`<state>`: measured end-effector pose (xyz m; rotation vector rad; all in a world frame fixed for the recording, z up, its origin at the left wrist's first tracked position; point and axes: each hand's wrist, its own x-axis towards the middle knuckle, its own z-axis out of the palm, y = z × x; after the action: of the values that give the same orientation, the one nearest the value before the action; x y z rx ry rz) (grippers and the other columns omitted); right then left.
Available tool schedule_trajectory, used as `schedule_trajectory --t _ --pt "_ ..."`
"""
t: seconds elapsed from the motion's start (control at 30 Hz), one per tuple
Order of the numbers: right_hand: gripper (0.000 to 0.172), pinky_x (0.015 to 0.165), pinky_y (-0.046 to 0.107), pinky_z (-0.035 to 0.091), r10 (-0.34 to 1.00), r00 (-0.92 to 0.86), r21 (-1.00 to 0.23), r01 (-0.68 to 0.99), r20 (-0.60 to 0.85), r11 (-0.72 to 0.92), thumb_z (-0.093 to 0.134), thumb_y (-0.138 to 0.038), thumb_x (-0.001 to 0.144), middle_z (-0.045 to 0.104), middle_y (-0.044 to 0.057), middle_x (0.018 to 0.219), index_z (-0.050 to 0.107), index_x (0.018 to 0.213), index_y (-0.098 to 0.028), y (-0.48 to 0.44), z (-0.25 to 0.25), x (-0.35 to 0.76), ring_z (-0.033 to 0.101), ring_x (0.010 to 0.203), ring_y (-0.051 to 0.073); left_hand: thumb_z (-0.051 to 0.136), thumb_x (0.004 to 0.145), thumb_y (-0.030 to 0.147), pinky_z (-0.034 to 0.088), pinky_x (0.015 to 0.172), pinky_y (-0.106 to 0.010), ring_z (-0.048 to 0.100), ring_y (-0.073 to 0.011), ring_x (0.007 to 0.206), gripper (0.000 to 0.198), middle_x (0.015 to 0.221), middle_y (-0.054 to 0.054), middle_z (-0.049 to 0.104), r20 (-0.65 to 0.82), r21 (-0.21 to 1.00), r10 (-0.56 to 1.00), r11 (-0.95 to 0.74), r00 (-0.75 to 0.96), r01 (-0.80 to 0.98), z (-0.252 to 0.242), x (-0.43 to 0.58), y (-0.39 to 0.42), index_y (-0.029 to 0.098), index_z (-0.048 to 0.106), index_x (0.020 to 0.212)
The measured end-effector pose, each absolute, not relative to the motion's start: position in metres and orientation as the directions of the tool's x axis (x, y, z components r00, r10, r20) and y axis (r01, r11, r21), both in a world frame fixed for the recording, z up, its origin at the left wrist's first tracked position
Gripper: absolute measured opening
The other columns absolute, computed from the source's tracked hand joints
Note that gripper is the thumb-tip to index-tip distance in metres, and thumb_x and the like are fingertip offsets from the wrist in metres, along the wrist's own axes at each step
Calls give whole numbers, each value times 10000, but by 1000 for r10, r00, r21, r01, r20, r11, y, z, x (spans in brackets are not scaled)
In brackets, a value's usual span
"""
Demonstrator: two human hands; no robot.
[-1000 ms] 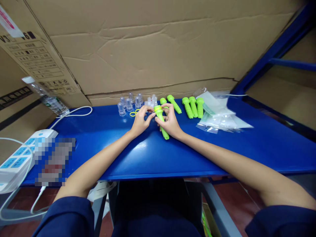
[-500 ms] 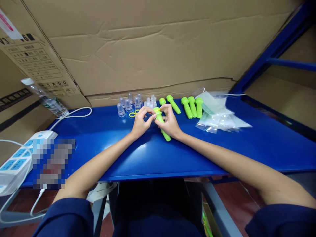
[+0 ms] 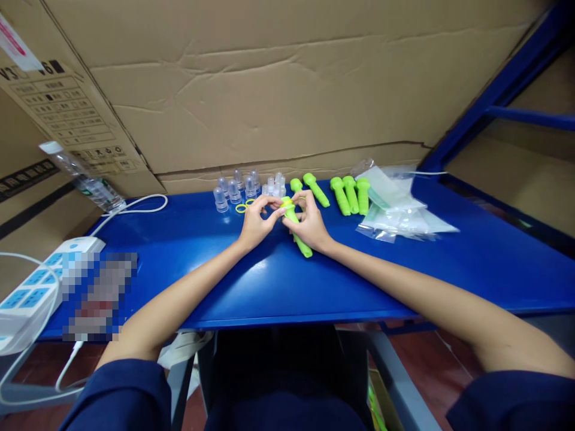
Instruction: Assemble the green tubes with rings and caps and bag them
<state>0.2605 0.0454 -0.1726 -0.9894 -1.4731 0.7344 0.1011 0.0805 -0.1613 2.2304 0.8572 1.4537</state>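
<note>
My right hand (image 3: 309, 224) is wrapped round a lime-green flashlight body (image 3: 303, 244), which slants with its wide head up and left and its narrow end toward me. At that head, my left hand (image 3: 259, 223) pinches the rim with thumb and fingers; a yellow band shows there, partly hidden by the fingertips. Just beyond the left hand lie thin yellow rings (image 3: 241, 208). Several clear domed caps (image 3: 234, 193) stand behind them. Small clear plastic parts (image 3: 275, 184) are grouped behind my hands. More green flashlight bodies (image 3: 317, 190) lie beyond the right hand.
Further right are several green bodies (image 3: 350, 196) and a pile of clear plastic bags (image 3: 395, 209) on the blue table (image 3: 269, 287). At left are a power strip (image 3: 27, 293), a blurred-out flat object (image 3: 101, 293), a white cable (image 3: 153, 197) and a leaning plastic bottle (image 3: 90, 182). Cardboard (image 3: 278, 90) walls the back.
Both hands keep nearly the same position on the flashlight body. Its head shows slightly more of the yellow band now; everything else stays put.
</note>
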Motion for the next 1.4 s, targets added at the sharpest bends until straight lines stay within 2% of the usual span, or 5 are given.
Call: schedule_trajectory --t 0.53,0.7,0.83,1.03,1.4 --pt "489 311 228 449 904 -5 -892 160 427 423 763 -353 755 598 -9 975 348 1007 -286 41 -166 258 559 449 80 683 904 263 494 759 -279 656 -160 879 121 971 -58 716 687 590 639 -768 345 248 -157 100 79 179 712 986" --pt "608 377 279 529 938 -48 -938 -72 343 340 758 -549 755 634 -9 1037 280 1039 -301 51 -168 255 619 498 113 617 946 340 509 778 -280 676 -176 954 191 1042 -84 701 690 656 673 -737 268 161 -163 103 83 173 629 1041" --pt "573 474 294 569 940 -132 -939 -184 316 290 643 -659 823 668 8 975 334 1123 -282 55 -167 256 682 624 152 604 951 335 504 784 -273 688 -173 976 179 1055 -76 709 682 679 685 -723 256 126 -168 104 85 190 584 1052" --pt "557 320 220 382 948 -239 -970 -175 211 171 560 -714 858 655 -17 715 422 1077 -220 48 -165 256 508 386 98 682 894 292 494 785 -276 672 -166 928 157 980 -46 700 701 663 690 -723 180 193 -168 104 84 202 614 1003" --pt "500 311 203 381 946 -274 -981 -130 172 141 649 -540 800 647 -52 804 333 1057 -251 42 -162 252 515 398 82 691 882 246 478 773 -277 678 -168 918 146 967 -47 716 717 645 681 -729 148 228 -166 102 85 194 645 1011"
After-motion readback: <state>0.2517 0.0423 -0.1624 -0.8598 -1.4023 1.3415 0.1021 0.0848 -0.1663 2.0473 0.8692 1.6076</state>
